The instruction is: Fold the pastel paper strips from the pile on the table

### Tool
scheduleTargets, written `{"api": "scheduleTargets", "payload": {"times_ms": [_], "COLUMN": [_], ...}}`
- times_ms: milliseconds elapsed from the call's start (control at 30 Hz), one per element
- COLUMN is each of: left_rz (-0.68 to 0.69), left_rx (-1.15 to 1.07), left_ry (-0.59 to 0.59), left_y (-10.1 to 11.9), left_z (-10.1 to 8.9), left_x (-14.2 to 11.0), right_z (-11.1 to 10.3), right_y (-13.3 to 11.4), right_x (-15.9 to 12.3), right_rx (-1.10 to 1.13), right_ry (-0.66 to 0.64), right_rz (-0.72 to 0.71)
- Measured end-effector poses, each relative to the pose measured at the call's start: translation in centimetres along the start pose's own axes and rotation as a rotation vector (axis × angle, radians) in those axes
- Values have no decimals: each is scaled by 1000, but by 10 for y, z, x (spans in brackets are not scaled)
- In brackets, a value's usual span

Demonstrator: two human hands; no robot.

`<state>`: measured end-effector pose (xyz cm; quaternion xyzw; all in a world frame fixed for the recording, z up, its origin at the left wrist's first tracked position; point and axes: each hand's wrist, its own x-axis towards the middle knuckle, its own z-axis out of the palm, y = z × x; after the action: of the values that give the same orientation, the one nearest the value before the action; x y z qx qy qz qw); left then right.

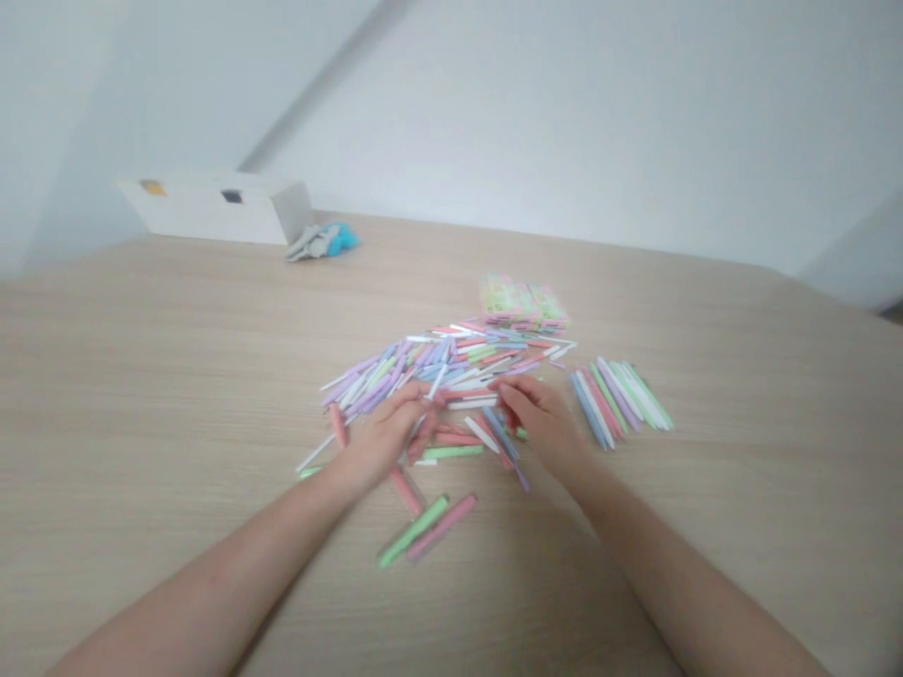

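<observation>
A loose heap of slim pastel sticks [395, 367], white, pink, green, purple and blue, lies in the middle of the table; blur hides their exact kind. My left hand [395, 423] is at its near edge with fingers closed, and a white stick pokes up by the fingertips. Across from it my right hand [540, 418] is curled, thumb and fingers pinched. A pink stick [469, 395] spans the gap between both hands' fingertips, a white one just below it. Nearer to me lie a green stick [415, 531] and a pink stick [444, 528], side by side.
Right of the heap sits a neat row of sticks [621, 402]. Behind the heap are stacked colourful printed packs [522, 299]. A white box [218, 216] stands at the back left, with a grey and blue crumpled item [324, 242] beside it. A wall rises behind the table.
</observation>
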<state>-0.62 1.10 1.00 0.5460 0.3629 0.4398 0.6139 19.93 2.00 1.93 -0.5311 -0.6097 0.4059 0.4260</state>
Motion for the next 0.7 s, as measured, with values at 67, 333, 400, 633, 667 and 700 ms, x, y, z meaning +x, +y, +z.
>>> {"api": "scheduleTargets", "payload": {"times_ms": [67,333,400,633,667,700], "left_rz": [13,77,84,88,86,83], "left_rx": [-44,-138,-152,-190,-188,-186], "left_ry": [45,212,224,219,218,217], "left_y": [0,5,5,6,6,6], "left_z": [-3,-8,-8,-7,-7,-7], "left_x": [3,8,8,8,8,8], "right_z": [-4,12,18,22,21,21], "right_y": [2,6,7,9,9,8], "right_x": [11,48,52,57,58,58], "right_rx": [-259,-771,-848,-1006,-1017,-1028], "right_ry": [48,-203,-244,-347,-355,-362], "right_rz": [-92,-449,-471,-429,-416,-405]}}
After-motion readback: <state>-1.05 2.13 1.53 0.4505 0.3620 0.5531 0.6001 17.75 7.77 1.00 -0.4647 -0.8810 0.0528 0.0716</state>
